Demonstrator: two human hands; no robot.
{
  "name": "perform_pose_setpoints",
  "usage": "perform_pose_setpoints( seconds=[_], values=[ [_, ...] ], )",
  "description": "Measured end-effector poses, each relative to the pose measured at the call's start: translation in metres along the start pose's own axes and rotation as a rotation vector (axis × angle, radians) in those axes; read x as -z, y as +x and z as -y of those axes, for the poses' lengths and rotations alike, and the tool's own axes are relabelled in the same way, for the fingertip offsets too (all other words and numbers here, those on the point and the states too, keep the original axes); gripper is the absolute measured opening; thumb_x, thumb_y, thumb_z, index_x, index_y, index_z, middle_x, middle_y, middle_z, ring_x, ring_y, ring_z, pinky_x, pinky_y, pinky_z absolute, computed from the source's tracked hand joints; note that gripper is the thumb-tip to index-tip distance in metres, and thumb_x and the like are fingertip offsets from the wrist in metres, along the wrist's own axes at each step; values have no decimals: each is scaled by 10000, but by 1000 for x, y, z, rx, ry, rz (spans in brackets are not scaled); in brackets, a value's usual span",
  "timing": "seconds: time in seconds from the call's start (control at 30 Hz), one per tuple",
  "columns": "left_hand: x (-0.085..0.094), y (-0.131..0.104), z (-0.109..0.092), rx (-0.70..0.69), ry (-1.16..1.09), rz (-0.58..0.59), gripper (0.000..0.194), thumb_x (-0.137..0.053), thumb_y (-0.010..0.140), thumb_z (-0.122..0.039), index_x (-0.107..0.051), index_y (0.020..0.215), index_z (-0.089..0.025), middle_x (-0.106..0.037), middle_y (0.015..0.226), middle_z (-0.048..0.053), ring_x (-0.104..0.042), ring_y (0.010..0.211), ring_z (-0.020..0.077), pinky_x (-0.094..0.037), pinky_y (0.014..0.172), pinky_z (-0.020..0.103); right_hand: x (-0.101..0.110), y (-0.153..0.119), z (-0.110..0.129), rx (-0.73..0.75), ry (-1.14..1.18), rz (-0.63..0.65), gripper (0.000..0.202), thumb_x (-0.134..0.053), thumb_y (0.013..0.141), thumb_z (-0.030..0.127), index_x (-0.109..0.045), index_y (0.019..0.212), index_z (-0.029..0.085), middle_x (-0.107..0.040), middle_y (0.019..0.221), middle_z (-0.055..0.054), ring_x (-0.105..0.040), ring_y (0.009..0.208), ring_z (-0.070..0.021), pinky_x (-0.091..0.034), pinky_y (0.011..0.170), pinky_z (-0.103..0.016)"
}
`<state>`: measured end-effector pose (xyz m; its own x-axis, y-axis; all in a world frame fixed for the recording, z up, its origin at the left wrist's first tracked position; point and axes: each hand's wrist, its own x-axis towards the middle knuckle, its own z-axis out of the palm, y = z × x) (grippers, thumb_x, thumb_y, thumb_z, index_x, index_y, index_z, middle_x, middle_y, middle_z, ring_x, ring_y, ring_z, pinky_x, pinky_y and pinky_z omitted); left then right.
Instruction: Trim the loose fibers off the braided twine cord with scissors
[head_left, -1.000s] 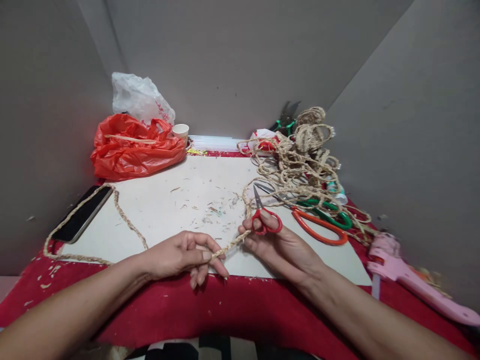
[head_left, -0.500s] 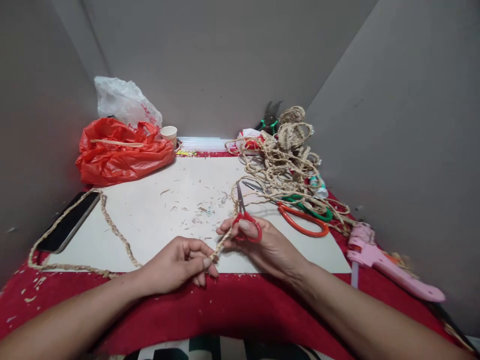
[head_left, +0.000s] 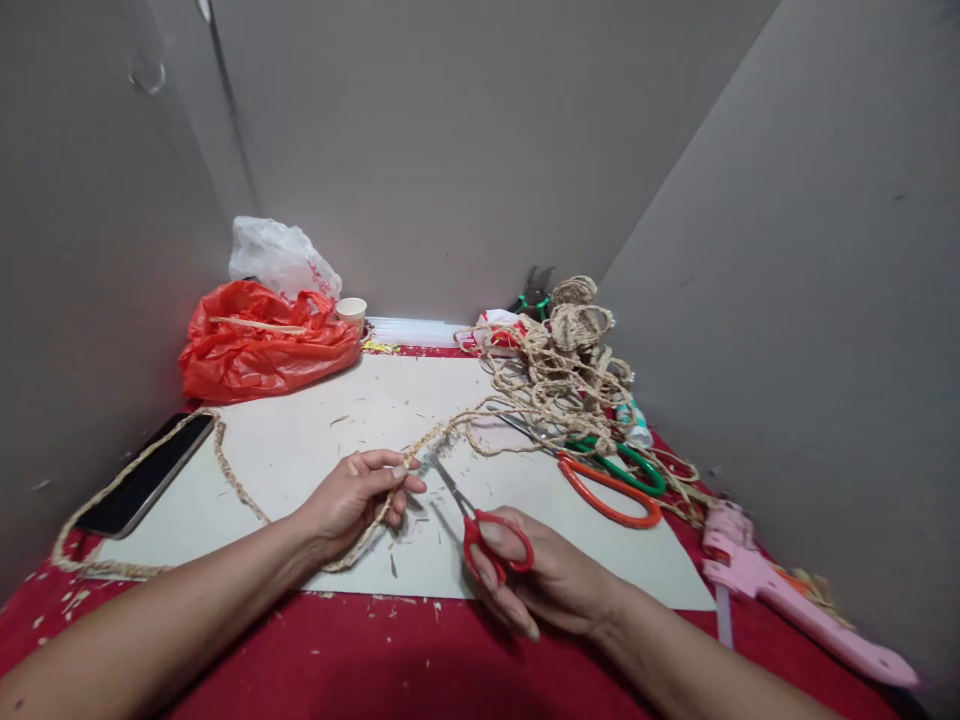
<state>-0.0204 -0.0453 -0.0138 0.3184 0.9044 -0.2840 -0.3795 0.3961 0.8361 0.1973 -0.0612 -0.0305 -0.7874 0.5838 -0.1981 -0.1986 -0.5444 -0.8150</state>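
Observation:
My left hand (head_left: 360, 495) pinches a braided straw rope (head_left: 429, 437) between thumb and fingers, above the white board (head_left: 300, 435). From the pinch the rope runs up and right toward a tangled heap of cord (head_left: 570, 360); another stretch hangs below the hand and loops at far left over a phone (head_left: 150, 475). My right hand (head_left: 540, 575) holds small red-handled scissors (head_left: 471, 515), fingers through the loops. Their blades point up and left, close to the rope but apart from it, and look closed.
Orange- and green-handled scissors (head_left: 611, 490) lie right of centre. A pink glue gun (head_left: 795, 590) rests at the right edge. Behind stand a red plastic bag (head_left: 262, 350), a white bag (head_left: 281, 262), a paper cup (head_left: 351, 310) and green-handled pliers (head_left: 535, 295). Grey walls enclose the table.
My right hand has let go of the rope and moved down with the red scissors. My left hand has shifted up along the rope. The view has tilted up a little.

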Motion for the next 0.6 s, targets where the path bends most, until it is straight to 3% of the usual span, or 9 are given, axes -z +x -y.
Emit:
perform_pose_setpoints(
  seconds=[0.2,0.6],
  values=[
    [7,3,9,63,-40,91,174,-712,769,-230,-650,893,-124,-711,790,64,-538,479,69,-444,495,213,0,1,-1,-82,190,58,499,-595,812,564,-605,608,109,-336,294,85,-241,257,-37,-230,323,-167],
    [6,2,13,40,-32,147,145,-671,802,-210,-585,895,-140,-714,791,70,-554,492,79,-458,511,223,5,4,-8,-162,454,220,501,-501,869,553,-631,646,124,-331,339,83,-227,298,-41,-219,336,-156]
  ],
)
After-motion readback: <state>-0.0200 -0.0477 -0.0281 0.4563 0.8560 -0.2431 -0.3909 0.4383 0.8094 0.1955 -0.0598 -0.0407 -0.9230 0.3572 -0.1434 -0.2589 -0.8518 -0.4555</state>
